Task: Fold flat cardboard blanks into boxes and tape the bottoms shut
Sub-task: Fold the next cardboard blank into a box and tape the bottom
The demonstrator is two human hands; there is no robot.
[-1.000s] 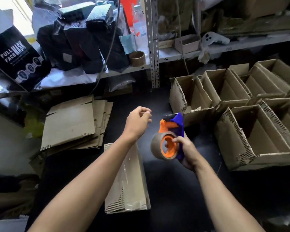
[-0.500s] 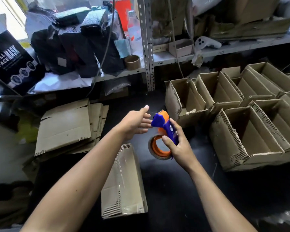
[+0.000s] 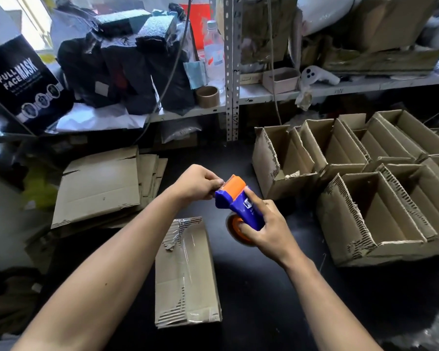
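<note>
1. The right hand (image 3: 266,229) grips the tape dispenser (image 3: 241,203); the left hand (image 3: 195,182) pinches its orange front end.
2. A taped box (image 3: 186,277) lies just below both hands.
3. Flat blanks (image 3: 99,188) lie left of the left hand; open boxes (image 3: 365,216) stand right of the right hand.

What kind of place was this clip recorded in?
Probably a small packing or stockroom bench: a stack of flat brown cardboard blanks, rows of open folded cardboard boxes, and a cluttered grey metal shelf behind.
</note>
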